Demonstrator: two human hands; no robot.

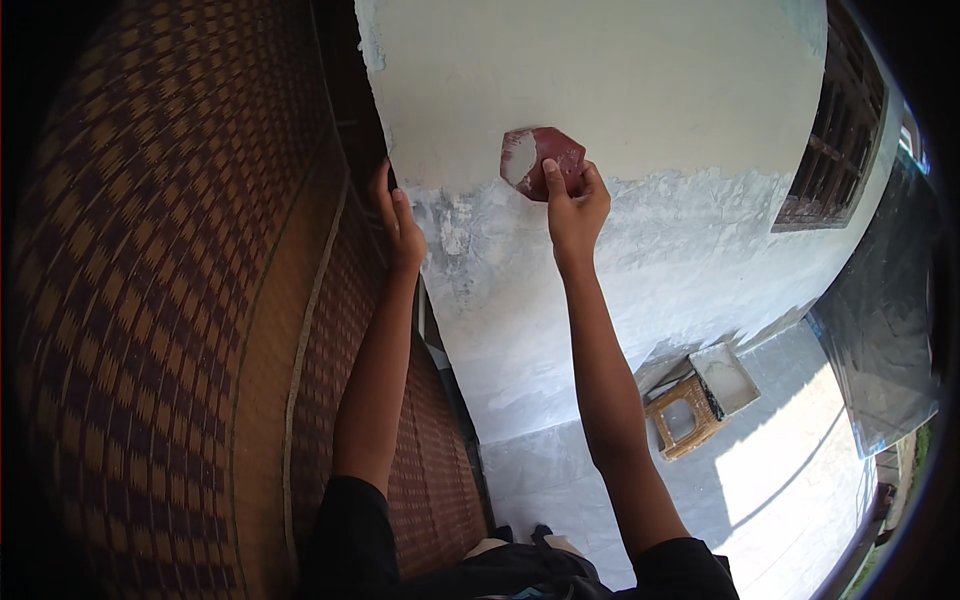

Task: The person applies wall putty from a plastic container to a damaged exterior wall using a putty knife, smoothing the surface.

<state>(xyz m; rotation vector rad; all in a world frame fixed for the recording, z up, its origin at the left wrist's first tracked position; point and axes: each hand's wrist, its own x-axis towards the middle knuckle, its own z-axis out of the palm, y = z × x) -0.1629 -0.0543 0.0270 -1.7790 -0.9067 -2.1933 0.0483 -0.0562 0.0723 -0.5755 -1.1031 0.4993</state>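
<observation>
Black sleeves (350,530) near; right hand (579,218) pinches red plate (537,153) at wall (620,80); left hand (403,230), fingers parted, at wall's left edge.

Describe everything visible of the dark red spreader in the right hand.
The dark red spreader is a flat, many-sided plate with angled corners, apparently stiff plastic. A whitish smear covers much of its left part, with paler scuffs elsewhere. The right hand grips its lower right, thumb on the visible face. It stands in front of the wall, where cream coating meets a patchy whitish area; whether it touches the wall is unclear.
</observation>
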